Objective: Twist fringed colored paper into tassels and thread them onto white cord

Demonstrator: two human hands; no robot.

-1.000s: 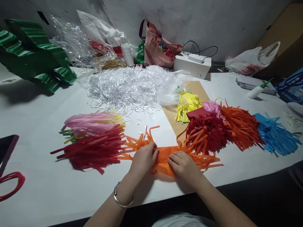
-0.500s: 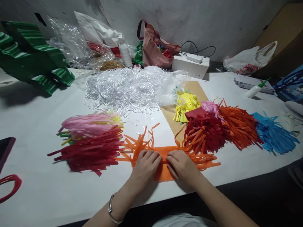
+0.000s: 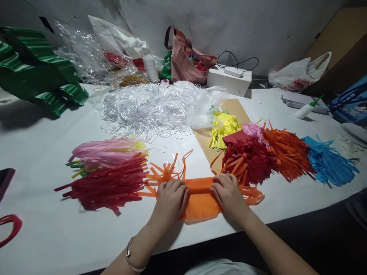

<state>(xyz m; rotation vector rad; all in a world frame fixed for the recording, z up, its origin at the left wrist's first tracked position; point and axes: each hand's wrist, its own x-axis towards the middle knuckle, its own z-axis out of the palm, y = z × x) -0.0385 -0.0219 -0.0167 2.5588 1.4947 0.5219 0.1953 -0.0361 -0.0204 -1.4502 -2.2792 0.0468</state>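
Orange tissue paper (image 3: 200, 205) with fringed strips at both ends lies near the table's front edge, a folded band running across its upper part. At the left end of that band, my left hand (image 3: 171, 198) has its fingers curled over the paper. My right hand (image 3: 230, 193) grips the right end the same way, fingertips tucked under and partly hidden. Red fringed paper (image 3: 110, 183) lies just left of my left hand, with a pink bundle (image 3: 104, 151) behind it. Beyond my right hand is a dark red fringed bundle (image 3: 249, 158).
A mass of clear shiny string (image 3: 151, 107) spreads behind the hands. Yellow (image 3: 225, 126), darker orange (image 3: 288, 152) and blue (image 3: 331, 160) fringed bundles lie to the right, near a glue bottle (image 3: 305, 110). A green foil-like shape (image 3: 37, 72) stands at left; a white box (image 3: 229, 81) at back.
My hands have moved apart along the orange paper, the right one outward to the right. More of the paper's folded middle shows between them. The view has shifted slightly.
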